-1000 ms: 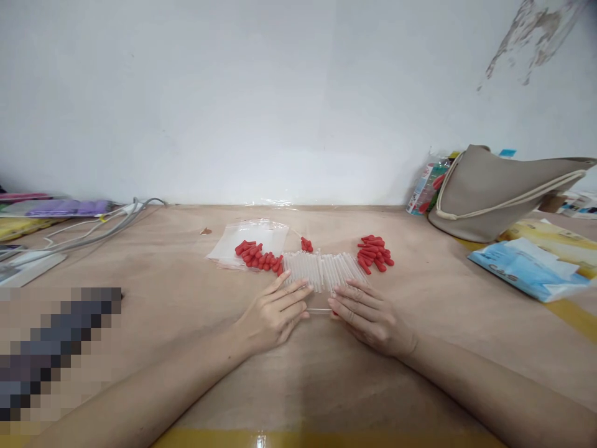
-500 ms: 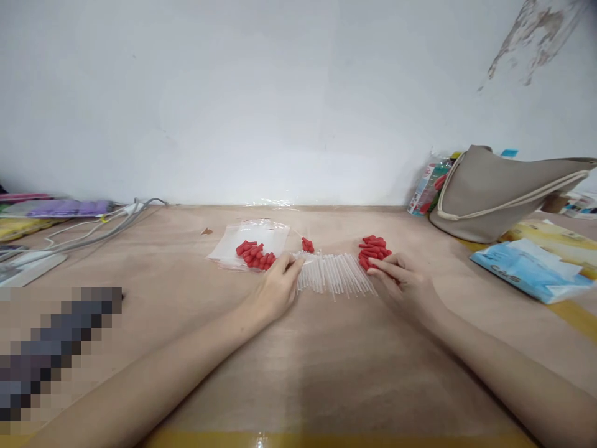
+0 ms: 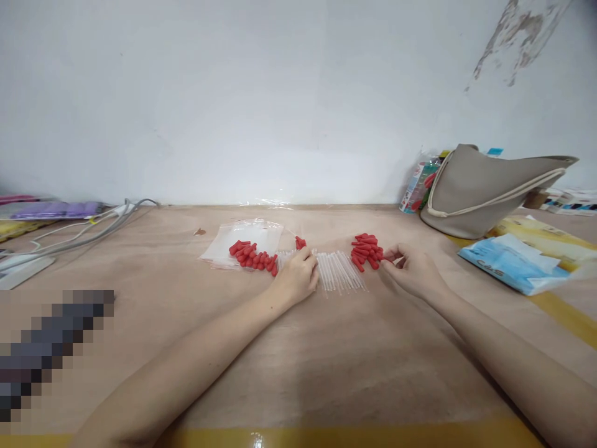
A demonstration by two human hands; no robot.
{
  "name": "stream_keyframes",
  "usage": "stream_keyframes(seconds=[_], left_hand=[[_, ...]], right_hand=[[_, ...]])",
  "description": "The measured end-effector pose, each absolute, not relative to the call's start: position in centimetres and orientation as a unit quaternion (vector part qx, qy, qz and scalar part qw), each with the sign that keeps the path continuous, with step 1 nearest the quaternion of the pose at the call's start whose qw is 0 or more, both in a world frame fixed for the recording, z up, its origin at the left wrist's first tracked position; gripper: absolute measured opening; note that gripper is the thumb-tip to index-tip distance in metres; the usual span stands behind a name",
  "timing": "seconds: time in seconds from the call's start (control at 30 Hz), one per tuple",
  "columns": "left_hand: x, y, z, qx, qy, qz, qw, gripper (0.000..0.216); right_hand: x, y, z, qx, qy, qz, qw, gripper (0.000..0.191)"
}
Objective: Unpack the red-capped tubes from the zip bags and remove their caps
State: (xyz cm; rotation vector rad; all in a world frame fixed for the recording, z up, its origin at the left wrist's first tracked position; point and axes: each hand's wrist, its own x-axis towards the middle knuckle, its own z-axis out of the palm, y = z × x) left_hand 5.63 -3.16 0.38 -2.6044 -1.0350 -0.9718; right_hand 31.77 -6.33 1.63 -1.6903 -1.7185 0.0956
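A row of thin clear plastic sticks (image 3: 338, 274) lies on the table between my hands. My left hand (image 3: 298, 274) rests over the left part of the row, its fingers pressed together. What is between its fingertips, if anything, is hidden. At the right end of the row is a pile of small red club-shaped pieces (image 3: 366, 250). My right hand (image 3: 413, 269) is at the right edge of this pile, with thumb and index finger curved and a gap between them. More red pieces (image 3: 254, 256) lie left of my left hand, and a small red cluster (image 3: 300, 241) sits just behind it.
Clear plastic bags (image 3: 219, 246) lie under and beside the left red pieces. On the right are a blue tissue pack (image 3: 508, 264), a grey bag (image 3: 494, 186) and a bottle-like package (image 3: 416, 186). Cables (image 3: 112, 221) and purple packets (image 3: 56, 210) are at left, before the wall.
My left hand has moved right along the clear sticks. My right hand has drawn back from on top of the red pile to its right edge. The view has shifted slightly.
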Motion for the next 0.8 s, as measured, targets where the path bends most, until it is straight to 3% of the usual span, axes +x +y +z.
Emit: stream_keyframes(seconds=[0.27, 0.47, 0.57, 0.8], left_hand=[[6.0, -4.2, -0.1, -0.874, -0.325, -0.362, -0.012, 0.019], [5.5, -5.7, 0.8, -0.892, -0.324, -0.313, -0.042, 0.066], [4.5, -5.9, 1.1, -0.916, -0.297, -0.265, -0.054, 0.079], [3.0, -4.8, 0.8, -0.942, -0.279, -0.185, -0.012, 0.075]], right_hand=[[30.3, -6.5, 0.5, -0.593, -0.728, -0.001, 0.344, 0.013], [30.6, -6.2, -0.1, -0.568, -0.755, -0.045, 0.324, 0.018], [30.9, -6.2, -0.2, -0.571, -0.760, -0.040, 0.309, 0.017], [30.7, -6.4, 0.0, -0.602, -0.733, 0.001, 0.317, 0.012]])
